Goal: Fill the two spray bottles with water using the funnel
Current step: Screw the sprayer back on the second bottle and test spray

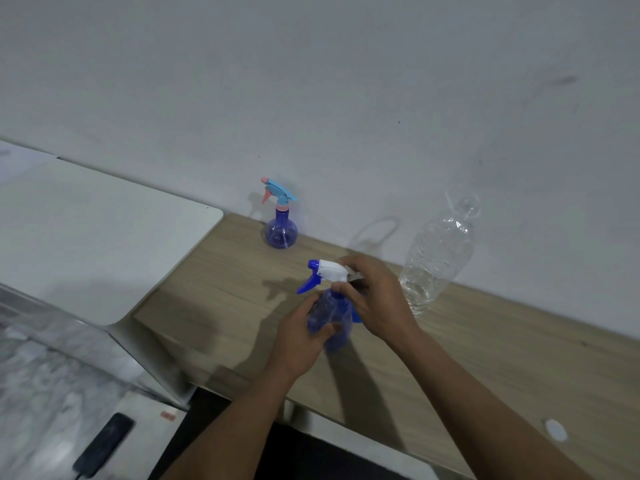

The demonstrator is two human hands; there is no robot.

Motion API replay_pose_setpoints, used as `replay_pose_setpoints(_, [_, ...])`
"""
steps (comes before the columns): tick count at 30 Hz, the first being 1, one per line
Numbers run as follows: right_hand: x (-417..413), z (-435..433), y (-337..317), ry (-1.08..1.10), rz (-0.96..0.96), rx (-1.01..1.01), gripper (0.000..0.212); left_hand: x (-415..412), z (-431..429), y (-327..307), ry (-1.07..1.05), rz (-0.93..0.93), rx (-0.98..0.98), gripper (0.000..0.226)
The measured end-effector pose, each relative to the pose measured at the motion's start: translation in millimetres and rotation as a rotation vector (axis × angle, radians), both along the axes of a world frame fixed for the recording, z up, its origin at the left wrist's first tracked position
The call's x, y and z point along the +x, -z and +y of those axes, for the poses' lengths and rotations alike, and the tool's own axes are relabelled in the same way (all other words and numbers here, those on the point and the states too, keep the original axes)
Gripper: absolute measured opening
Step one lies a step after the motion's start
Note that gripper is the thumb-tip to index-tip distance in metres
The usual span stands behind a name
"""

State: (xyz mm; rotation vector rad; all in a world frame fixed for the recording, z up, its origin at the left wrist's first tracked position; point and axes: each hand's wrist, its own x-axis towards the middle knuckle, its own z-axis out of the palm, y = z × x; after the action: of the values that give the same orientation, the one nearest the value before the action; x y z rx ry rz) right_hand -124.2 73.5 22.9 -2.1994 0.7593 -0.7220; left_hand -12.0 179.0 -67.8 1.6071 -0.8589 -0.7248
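Meanwhile left hand (300, 336) grips spray bottle (329, 322); right hand (375, 294) grasps its nozzle.

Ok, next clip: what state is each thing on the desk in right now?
Near spray bottle: upright, trigger head on, gripped by both hands.
Far spray bottle: upright by the wall, trigger head on, untouched.
Water bottle: upright, cap off, partly full.
White cap: lying loose near the desk edge.
Left hand: wrapped round the near bottle's body.
Right hand: on the near bottle's trigger head.

No readable text, label or number anywhere.
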Motion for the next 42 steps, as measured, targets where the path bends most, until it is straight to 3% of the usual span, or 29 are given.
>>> replay_pose_setpoints(8, [1.9, -0.5, 5.8, 0.040, 0.067, -0.031, 0.017, -1.3, 2.0, -1.7, -0.009, -0.016, 0.017, 0.049])
replay_pose_setpoints(15, [-1.4, 3.0, 17.4, 0.020, -0.011, 0.225, 0.027, -0.1, 0.6, 1.1, -0.015, -0.005, -0.033, 0.057])
replay_pose_setpoints(18, [-3.4, -0.1, 19.9, 0.037, -0.052, 0.296, 0.015, 0.2, -0.5, 4.6, -0.017, 0.002, -0.033, 0.058])
replay_pose_setpoints(20, [-1.6, -0.4, 19.8, 0.047, -0.102, 0.343, 0.019, -1.1, -0.9, 5.4, -0.012, 0.012, -0.030, 0.057])
replay_pose_setpoints(30, [-0.7, 2.5, 27.3, 0.016, -0.015, 0.198, 0.012, -1.9, -3.3, 8.6, -0.025, -0.009, -0.039, 0.056])
replay_pose_setpoints(37, [8.1, 6.2, 34.0, 0.145, -0.065, 0.221, 0.030, -1.2, -3.2, 15.0, -0.022, -0.017, -0.034, 0.044])
replay_pose_setpoints(42, [2.4, 5.1, 36.5, 0.047, -0.062, 0.187, 0.009, -1.1, -2.8, 12.7, -0.025, 0.009, -0.048, 0.053])
